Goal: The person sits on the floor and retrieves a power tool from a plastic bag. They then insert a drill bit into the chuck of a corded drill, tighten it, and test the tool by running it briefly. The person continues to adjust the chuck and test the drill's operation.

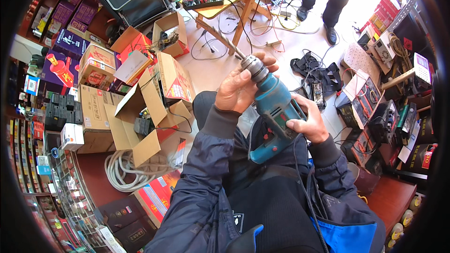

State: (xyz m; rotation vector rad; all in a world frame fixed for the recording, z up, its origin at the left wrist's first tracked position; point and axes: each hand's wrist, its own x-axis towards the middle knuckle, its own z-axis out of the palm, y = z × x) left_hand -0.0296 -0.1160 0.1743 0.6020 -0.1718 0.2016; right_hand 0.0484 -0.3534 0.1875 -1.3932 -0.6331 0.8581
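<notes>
I have the left hand [233, 91] curled round the chuck [255, 68] of the teal drill [273, 100], bit [228, 42] toward ten-thirty, right hand [312, 121] clasping its side.

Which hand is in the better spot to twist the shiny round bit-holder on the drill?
Probably the left hand: its thumb and fingers are around the metal chuck, just behind the long bit. The right hand is holding the back of the blue-green drill.
</notes>
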